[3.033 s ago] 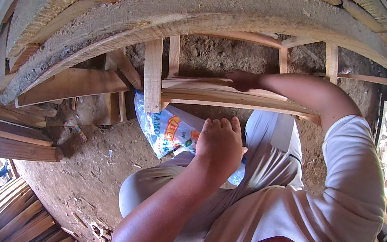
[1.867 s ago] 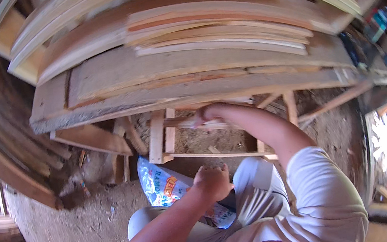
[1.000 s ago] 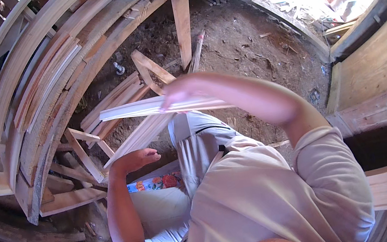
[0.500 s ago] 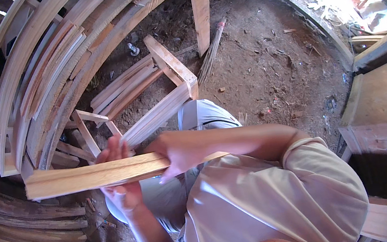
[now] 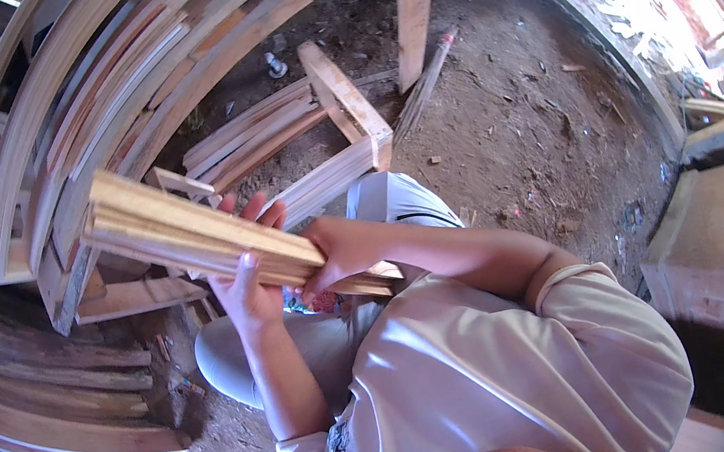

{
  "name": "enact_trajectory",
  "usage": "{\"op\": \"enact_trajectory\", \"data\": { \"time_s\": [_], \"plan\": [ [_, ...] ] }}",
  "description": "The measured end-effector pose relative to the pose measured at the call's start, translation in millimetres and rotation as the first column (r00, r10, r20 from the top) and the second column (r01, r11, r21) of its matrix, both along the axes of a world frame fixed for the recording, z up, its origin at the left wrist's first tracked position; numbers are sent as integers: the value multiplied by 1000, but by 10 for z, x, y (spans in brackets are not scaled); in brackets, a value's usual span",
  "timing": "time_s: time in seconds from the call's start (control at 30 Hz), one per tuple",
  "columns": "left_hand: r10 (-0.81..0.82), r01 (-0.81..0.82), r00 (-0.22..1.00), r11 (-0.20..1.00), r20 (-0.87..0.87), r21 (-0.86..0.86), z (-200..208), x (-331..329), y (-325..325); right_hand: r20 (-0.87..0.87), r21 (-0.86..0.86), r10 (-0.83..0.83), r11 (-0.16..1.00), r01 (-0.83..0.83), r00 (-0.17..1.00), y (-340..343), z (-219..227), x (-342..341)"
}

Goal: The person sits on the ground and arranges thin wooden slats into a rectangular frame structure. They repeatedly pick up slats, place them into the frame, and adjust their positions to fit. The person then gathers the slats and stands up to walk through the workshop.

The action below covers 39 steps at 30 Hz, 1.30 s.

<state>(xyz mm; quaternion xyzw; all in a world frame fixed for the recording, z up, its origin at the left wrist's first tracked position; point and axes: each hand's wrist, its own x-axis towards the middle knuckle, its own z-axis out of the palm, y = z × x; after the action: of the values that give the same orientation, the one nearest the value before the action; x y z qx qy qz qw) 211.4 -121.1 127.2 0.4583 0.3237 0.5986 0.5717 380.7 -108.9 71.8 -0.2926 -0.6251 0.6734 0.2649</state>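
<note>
Across my lap I hold a length of pale wood [image 5: 184,224] with ridges along it; whether it is one grooved piece or a few strips together I cannot tell. Its far end tilts up to the left. My left hand [image 5: 250,291] cradles the middle from below, thumb on the near side and fingertips showing beyond the far edge. Closer to my body, my right hand [image 5: 339,250] is wrapped round the wood, and the near end sticks out beneath it. Just past the hands stands a low wooden frame [image 5: 348,102].
Wooden strips [image 5: 259,129] lie inside the frame. Long boards on a rack [image 5: 201,91] fill the upper left, with stacked planks [image 5: 62,411] below. A post [image 5: 416,12] and a bundle of thin sticks [image 5: 425,85] stand ahead. At right is a wooden box [image 5: 710,239].
The wood has turned, its far end swinging up and away from me, and its ridged side now shows. Both hands stay on it. The view has shifted slightly.
</note>
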Motion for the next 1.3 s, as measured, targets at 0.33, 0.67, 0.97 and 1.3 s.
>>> {"op": "enact_trajectory", "data": {
  "time_s": [0.33,0.67,0.97,1.3],
  "plan": [
    [-137,139,982,990,130,-2,297,26,135,-70,-244,-110,966,90,991,43,341,7],
    [-130,116,960,991,248,71,18,-91,89,145,-75,-71,994,83,987,3,48,-14],
    [-23,0,994,977,107,213,-71,108,284,151,-11,-128,991,132,980,324,-428,421],
    [66,-113,962,980,264,165,0,-38,149,293,-157,131,984,-88,947,-27,-295,264]
  ]
}}
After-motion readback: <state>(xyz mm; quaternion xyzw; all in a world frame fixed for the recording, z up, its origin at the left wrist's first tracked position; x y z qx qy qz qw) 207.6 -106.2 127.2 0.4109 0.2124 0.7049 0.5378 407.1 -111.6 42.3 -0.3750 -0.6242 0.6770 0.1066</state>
